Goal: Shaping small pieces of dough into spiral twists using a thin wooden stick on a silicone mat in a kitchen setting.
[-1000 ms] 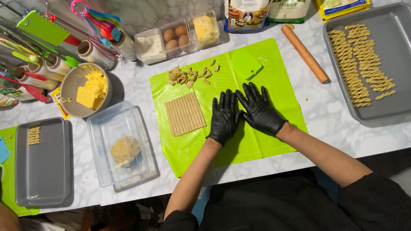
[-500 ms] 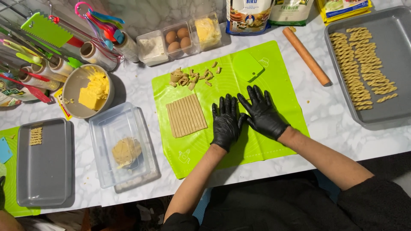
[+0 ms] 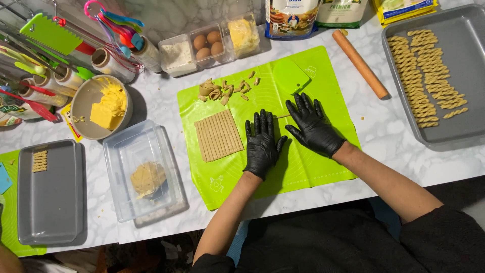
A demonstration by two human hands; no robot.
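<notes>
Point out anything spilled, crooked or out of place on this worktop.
Little stands out. Dough scraps lie in a loose heap at the far edge of the green mat, and a few crumbs dot the marble beside the rolling pin, which lies askew. The cut dough strips sit neatly side by side.

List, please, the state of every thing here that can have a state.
Left hand: gloved, flat on mat.
Right hand: gloved, flat over thin dough strip.
Dough sheet: cut into strips.
Clear box: open, dough lump inside.
Right tray: partly filled with twists.
Rolling pin: lying unused.
</notes>
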